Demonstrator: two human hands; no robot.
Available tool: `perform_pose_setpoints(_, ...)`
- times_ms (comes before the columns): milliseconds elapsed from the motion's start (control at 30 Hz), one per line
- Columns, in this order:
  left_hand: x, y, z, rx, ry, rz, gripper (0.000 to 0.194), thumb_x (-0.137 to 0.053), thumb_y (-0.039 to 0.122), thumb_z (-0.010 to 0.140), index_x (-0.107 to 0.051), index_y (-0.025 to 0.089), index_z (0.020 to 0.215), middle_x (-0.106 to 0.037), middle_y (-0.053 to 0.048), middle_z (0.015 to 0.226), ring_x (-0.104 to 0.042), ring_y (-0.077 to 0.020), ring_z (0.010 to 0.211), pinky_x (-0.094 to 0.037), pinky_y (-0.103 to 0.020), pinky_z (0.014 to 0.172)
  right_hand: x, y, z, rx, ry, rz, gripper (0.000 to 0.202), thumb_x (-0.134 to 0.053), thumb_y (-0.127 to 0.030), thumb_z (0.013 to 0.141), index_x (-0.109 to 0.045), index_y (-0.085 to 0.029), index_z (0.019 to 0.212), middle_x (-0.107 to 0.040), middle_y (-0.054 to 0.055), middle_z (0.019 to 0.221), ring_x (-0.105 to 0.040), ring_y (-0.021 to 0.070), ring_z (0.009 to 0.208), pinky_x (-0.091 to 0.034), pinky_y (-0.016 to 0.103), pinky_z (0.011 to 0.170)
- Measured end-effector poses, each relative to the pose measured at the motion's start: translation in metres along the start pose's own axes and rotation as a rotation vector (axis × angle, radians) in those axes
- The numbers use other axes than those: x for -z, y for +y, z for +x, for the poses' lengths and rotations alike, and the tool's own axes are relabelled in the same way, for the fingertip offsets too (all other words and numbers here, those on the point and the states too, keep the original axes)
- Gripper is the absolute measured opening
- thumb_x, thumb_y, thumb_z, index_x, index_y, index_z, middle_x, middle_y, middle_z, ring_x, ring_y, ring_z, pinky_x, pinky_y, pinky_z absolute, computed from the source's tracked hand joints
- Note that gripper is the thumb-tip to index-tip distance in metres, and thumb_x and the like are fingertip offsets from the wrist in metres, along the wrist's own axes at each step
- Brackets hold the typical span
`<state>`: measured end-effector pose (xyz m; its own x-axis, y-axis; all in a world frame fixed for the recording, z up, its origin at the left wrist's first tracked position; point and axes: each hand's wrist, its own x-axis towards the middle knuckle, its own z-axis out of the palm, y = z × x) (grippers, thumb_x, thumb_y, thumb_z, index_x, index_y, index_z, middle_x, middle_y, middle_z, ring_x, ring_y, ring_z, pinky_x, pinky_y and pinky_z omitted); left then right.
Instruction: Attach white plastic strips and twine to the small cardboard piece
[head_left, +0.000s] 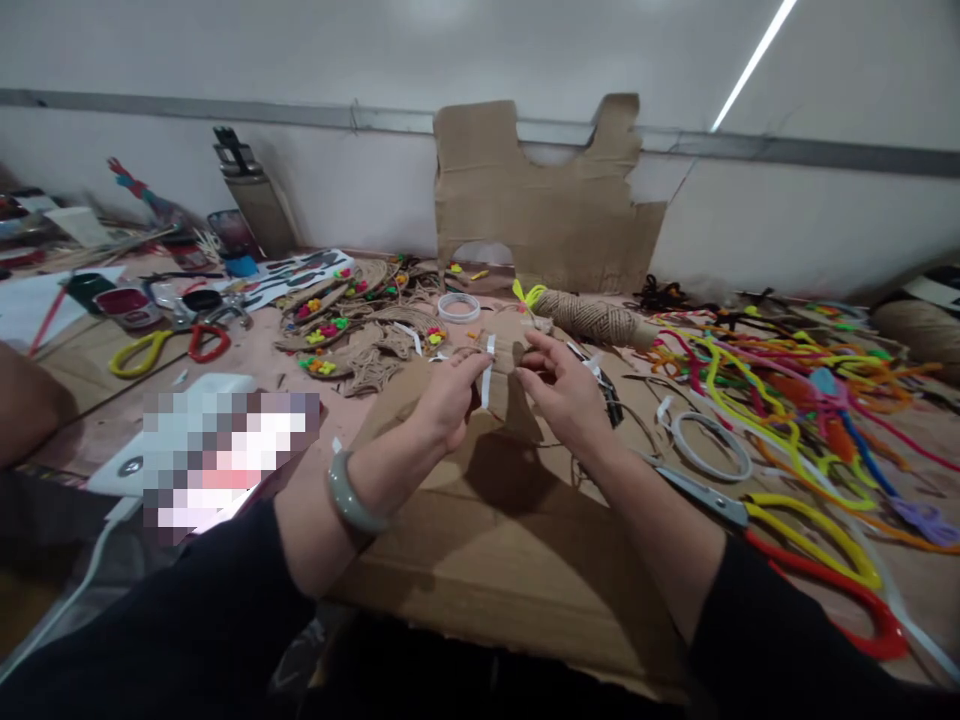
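Note:
My left hand (pixel 448 395) is over the cardboard sheet, thumb and forefinger pressed together at a narrow white strip (pixel 487 380) that looks like tape. A short way to the right, my right hand (pixel 559 385) has its fingers curled with the thumb apart from them, and I see nothing held in it. Both hands cast a dark shadow on the cardboard (pixel 420 560) below. A roll of white tape (pixel 459 307) lies just beyond my hands. Past my right wrist rest another white tape ring (pixel 711 447) and large scissors (pixel 814 540) with yellow and red handles.
Twine coils with bright knots (pixel 330 335) lie at the left back, near a second pair of scissors (pixel 169 350). A twine spool (pixel 596 318) and coloured cords (pixel 795 400) cover the right. Cut cardboard (pixel 551 200) leans on the wall. Another person's arm (pixel 30 405) is at far left.

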<state>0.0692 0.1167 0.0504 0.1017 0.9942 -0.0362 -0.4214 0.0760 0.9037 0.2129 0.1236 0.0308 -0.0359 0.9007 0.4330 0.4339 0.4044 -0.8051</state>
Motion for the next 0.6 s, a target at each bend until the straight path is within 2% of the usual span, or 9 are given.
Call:
perform_pose_setpoints(167,0.002,0.002,-0.001,-0.02,-0.009,0.088,0.009,-0.065,0.023,0.074,-0.061,0.018,0.067,-0.06,0.0,0.064,-0.055,-0.0134,0.063,-0.046,-0.028,0.065,0.004,0.004,-0.008,0.12,0.024,-0.149,0.044,-0.058,-0.024,0.083,-0.057,-0.02,0.127,-0.073,0.007,0.092,-0.068,0.0192,0.081,-0.056,0.037,0.074)
perform_pose_setpoints(333,0.006,-0.004,0.002,0.002,-0.032,0.054,0.006,-0.067,0.023,0.07,-0.065,0.018,0.07,-0.065,-0.001,0.067,-0.058,-0.0142,0.066,-0.047,-0.027,0.065,0.014,0.003,-0.011,0.44,0.114,-0.532,0.03,-0.052,-0.022,0.091,-0.066,-0.015,0.116,-0.071,0.011,0.091,-0.065,0.0233,0.089,-0.053,0.04,0.084)
perform_pose_setpoints(467,0.005,-0.008,0.0,0.053,0.028,0.037,0.006,-0.068,0.022,0.066,-0.064,0.017,0.066,-0.065,0.0,0.066,-0.055,-0.012,0.061,-0.044,-0.025,0.06,0.015,-0.001,-0.013,0.675,0.195,-0.641,0.033,-0.047,-0.01,0.09,-0.07,-0.019,0.112,-0.066,0.013,0.116,-0.058,0.0244,0.113,-0.049,0.043,0.099)
perform_pose_setpoints(600,0.003,-0.01,-0.007,0.044,-0.007,0.116,0.011,-0.064,0.023,0.069,-0.06,0.019,0.06,-0.058,0.002,0.059,-0.048,-0.0103,0.057,-0.038,-0.024,0.056,0.01,-0.002,-0.017,0.725,0.172,-0.711,0.034,-0.049,-0.009,0.091,-0.072,-0.023,0.112,-0.059,0.014,0.131,-0.049,0.0273,0.129,-0.048,0.046,0.103)
